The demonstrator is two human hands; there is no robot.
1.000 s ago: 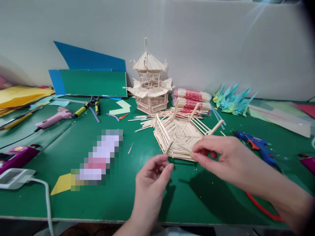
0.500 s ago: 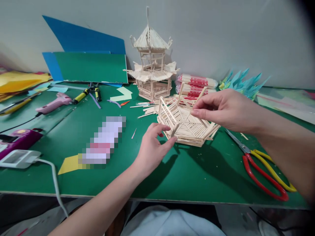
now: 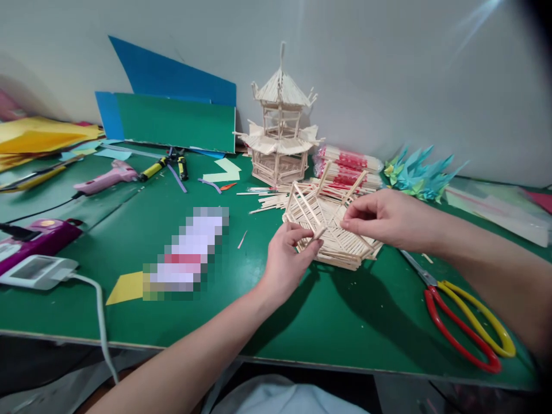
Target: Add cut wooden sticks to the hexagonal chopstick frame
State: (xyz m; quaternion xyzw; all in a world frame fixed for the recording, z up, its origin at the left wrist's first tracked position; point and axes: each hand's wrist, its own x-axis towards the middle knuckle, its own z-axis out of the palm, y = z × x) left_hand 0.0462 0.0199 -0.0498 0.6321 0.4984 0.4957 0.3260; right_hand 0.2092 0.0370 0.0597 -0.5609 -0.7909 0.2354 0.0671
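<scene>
A many-sided base [image 3: 345,261] made of thin wooden sticks lies on the green table, with several sticks standing up from its rim. My left hand [image 3: 290,259] is at its near left side, thumb and index finger closed around a short upright wooden stick [image 3: 319,233]. Over the right part of the base is my right hand [image 3: 379,218], its thumb and fingertips pressed together. Whatever may be between those fingertips is too small or hidden to make out. Behind the base stands a two-tiered stick pagoda [image 3: 280,123].
Loose sticks [image 3: 271,201] and wrapped stick bundles [image 3: 349,167] lie behind the base. Large scissors [image 3: 457,322] are at right, near blue-green folded paper [image 3: 422,172]. A pink glue gun [image 3: 106,178], pliers [image 3: 161,167], purple power strip [image 3: 47,236] and white charger [image 3: 38,273] are at left.
The view has shifted, so the table things appear farther right and lower. My left fingers have closed in on the upright stick. My right hand has come lower toward the base.
</scene>
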